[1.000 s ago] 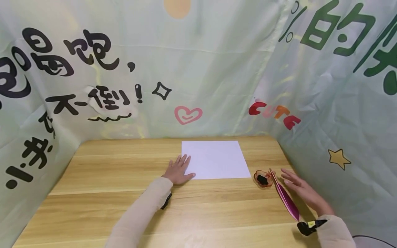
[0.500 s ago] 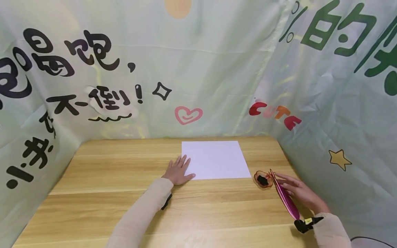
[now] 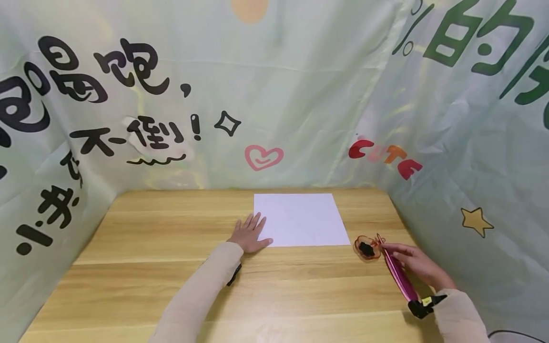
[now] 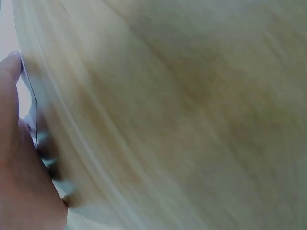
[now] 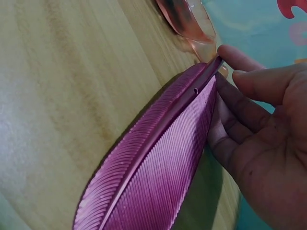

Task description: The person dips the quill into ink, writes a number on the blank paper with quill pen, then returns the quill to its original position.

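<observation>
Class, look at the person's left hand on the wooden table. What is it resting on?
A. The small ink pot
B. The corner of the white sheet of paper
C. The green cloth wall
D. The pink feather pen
B: the left hand lies flat, fingers straight, on the near left corner of the white sheet of paper.

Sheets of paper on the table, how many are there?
1. A single white sheet of paper lies flat at the far middle of the wooden table, with the left hand resting on its near-left corner. More sheets could lie underneath it.
</observation>
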Action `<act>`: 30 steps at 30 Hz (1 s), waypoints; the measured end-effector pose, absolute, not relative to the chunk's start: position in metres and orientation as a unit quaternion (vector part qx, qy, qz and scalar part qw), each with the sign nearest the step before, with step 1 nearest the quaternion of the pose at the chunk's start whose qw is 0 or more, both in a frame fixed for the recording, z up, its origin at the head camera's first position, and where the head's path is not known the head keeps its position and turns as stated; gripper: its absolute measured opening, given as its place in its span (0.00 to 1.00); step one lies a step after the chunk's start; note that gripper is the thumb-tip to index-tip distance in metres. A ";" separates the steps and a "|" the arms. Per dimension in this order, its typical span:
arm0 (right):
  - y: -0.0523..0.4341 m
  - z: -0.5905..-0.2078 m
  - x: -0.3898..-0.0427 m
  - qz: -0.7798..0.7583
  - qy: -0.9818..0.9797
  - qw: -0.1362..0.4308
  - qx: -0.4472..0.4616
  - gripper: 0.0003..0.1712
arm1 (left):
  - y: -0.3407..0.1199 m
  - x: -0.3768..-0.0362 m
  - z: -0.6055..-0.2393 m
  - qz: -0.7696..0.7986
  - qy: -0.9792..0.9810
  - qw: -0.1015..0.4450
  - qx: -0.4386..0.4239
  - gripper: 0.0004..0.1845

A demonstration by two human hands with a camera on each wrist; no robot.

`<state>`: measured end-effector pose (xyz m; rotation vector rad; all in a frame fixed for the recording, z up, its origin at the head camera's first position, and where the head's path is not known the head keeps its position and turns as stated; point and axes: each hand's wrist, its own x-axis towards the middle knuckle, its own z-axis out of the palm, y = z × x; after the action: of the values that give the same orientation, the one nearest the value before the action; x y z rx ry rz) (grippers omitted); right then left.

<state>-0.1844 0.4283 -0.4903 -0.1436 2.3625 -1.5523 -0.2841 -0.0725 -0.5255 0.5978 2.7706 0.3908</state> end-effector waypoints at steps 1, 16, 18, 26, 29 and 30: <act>0.428 -0.490 -0.185 -0.538 0.827 0.156 -0.045 0.24 | -0.072 -0.284 -0.525 0.136 0.959 0.140 0.207 0.46; 0.421 -0.492 -0.189 -0.517 0.845 0.133 -0.017 0.21 | -0.073 -0.282 -0.520 0.123 0.960 0.146 0.203 0.45; 0.420 -0.494 -0.190 -0.505 0.855 0.120 -0.020 0.20 | -0.073 -0.281 -0.519 0.124 0.960 0.147 0.203 0.45; 0.419 -0.499 -0.192 -0.481 0.871 0.091 -0.033 0.18 | -0.071 -0.281 -0.521 0.131 0.960 0.140 0.205 0.45; 0.420 -0.500 -0.193 -0.480 0.872 0.092 -0.038 0.18 | -0.071 -0.281 -0.522 0.136 0.959 0.138 0.204 0.46; 0.420 -0.501 -0.193 -0.480 0.872 0.091 -0.038 0.18 | -0.071 -0.282 -0.522 0.136 0.959 0.138 0.204 0.46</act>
<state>-0.1926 0.4196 -0.5007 -0.1123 2.5909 -1.4253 -0.2817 -0.0714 -0.5218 0.5903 2.7748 0.3943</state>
